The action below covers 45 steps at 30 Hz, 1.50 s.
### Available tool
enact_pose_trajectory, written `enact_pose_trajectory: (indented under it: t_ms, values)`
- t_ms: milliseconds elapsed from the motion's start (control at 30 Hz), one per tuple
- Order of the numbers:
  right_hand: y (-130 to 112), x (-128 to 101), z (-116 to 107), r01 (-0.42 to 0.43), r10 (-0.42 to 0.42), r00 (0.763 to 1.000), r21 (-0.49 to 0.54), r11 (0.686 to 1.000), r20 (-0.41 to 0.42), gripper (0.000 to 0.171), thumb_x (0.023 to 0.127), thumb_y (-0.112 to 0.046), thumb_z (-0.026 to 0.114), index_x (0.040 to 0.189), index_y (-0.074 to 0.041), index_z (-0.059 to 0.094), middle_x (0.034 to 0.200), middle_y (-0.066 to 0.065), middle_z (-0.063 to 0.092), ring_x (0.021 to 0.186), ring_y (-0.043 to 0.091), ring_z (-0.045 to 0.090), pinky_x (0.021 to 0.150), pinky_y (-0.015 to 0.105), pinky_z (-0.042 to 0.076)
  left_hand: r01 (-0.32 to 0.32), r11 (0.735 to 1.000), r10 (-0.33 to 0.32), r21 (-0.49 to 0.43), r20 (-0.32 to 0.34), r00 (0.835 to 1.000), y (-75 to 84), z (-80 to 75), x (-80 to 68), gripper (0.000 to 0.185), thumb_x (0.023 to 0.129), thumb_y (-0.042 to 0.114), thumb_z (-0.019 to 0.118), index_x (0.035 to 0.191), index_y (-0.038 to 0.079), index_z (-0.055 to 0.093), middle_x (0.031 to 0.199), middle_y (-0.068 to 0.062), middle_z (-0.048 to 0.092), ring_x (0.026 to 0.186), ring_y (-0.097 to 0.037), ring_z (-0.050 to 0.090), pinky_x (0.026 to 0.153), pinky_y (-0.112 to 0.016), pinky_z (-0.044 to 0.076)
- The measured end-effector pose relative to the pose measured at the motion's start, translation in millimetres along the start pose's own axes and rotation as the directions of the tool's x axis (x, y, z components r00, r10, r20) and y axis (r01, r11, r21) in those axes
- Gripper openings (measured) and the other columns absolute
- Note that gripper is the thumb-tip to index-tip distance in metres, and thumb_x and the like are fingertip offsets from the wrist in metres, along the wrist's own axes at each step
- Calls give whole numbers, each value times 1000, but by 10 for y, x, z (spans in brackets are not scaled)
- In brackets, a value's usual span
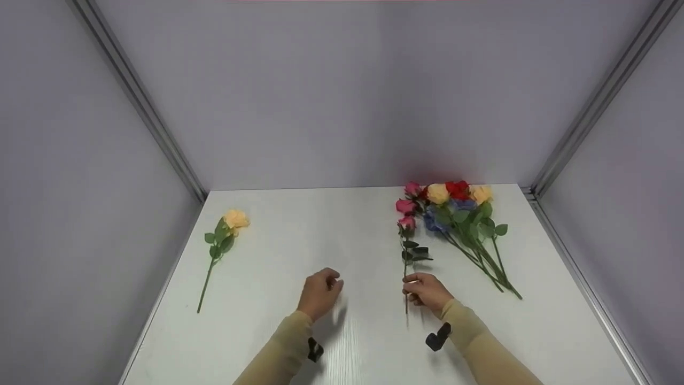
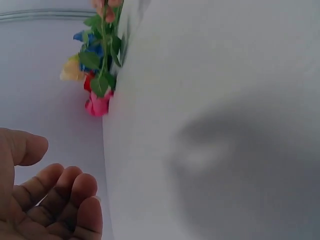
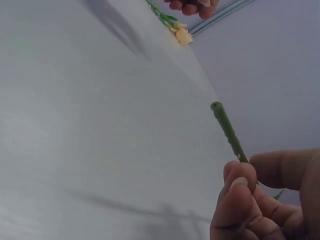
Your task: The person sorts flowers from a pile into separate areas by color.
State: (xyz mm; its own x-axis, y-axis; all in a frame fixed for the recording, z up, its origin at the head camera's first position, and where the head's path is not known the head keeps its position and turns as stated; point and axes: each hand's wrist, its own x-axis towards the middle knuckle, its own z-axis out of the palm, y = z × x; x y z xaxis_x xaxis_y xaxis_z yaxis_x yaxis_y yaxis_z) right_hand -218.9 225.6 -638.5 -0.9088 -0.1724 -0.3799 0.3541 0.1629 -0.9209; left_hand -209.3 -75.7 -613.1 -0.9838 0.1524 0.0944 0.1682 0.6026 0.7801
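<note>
The right hand (image 1: 425, 291) pinches the stem of a pink rose (image 1: 406, 221) lying left of the flower bunch (image 1: 459, 214), apparently mid pick-up, while the left hand (image 1: 319, 291) hovers loosely curled and empty; lifting it clear seems next.

Tan close-fitting sleeves to wrists; black strap-mounted device under each wrist; hands bare.

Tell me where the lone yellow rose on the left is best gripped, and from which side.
Probably the bare lower stem of the yellow rose, pinched from above. It lies flat on the table, bloom pointing away, leaves crowded near the head. The empty left hand is nearest.
</note>
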Motion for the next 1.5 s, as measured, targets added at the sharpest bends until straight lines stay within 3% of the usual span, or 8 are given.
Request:
enact_pose_trajectory:
  t_ms: [233, 433, 633, 867, 1167, 1300, 1500]
  values:
    - [-50, 49, 261, -33, 26, 998, 141, 989, 51, 40, 95, -10, 59, 125, 13, 46, 94, 13, 62, 71, 11, 58, 64, 25, 50, 25, 994, -15, -102, 98, 995, 262, 333, -51, 19, 92, 28, 63, 99, 10, 67, 79, 6, 57, 72, -10, 52, 65, -28, 45]
    - [-66, 54, 427, -10, 3, 998, 119, 993, 56, 40, 93, -13, 61, 121, 12, 49, 90, 8, 63, 71, 12, 56, 62, 25, 47, 74, 987, -51, -142, 162, 985, 386, 503, -83, 22, 91, 31, 66, 89, 9, 69, 72, 6, 56, 64, -8, 49, 59, -27, 43]
    - [-56, 51, 537, 26, -36, 996, 113, 993, 84, 31, 92, -13, 63, 112, 8, 54, 87, 6, 61, 69, 12, 53, 59, 25, 44, 56, 990, -31, -129, 185, 982, 380, 551, -107, 15, 87, 23, 69, 81, 9, 70, 67, 7, 56, 59, -6, 49, 53, -24, 42]
    - [-66, 30, 626, 49, -59, 994, 108, 993, 88, 20, 92, -10, 62, 106, 3, 55, 83, 5, 62, 67, 12, 53, 57, 24, 43, 58, 991, -29, -119, 231, 973, 348, 504, -126, 13, 85, 18, 69, 76, 9, 72, 62, 8, 60, 54, -5, 49, 50, -23, 42]
    - [-77, -30, 635, 66, -72, 992, 64, 996, 105, 32, 93, -17, 63, 114, 6, 54, 88, 6, 63, 70, 14, 53, 59, 26, 44, 43, 990, -8, -133, 253, 967, 257, 395, -149, 11, 86, 14, 68, 77, 9, 70, 60, 7, 59, 53, -5, 51, 50, -24, 43]
    - [-5, -70, 481, 52, -53, 996, 11, 999, 77, 33, 95, -17, 60, 117, 7, 53, 91, 9, 64, 72, 15, 54, 60, 27, 44, 52, 987, -13, -150, 252, 968, 171, 299, -147, 10, 88, 14, 67, 80, 8, 70, 62, 5, 60, 55, -6, 53, 51, -25, 43]
    - [136, -132, 57, 26, -29, 999, -100, 995, -28, 28, 95, -14, 60, 113, 6, 56, 90, 12, 65, 72, 17, 55, 61, 30, 44, 64, 989, -29, -133, 254, 967, 28, 9, -140, 11, 92, 15, 63, 86, 8, 69, 68, 4, 61, 58, -8, 55, 52, -25, 45]
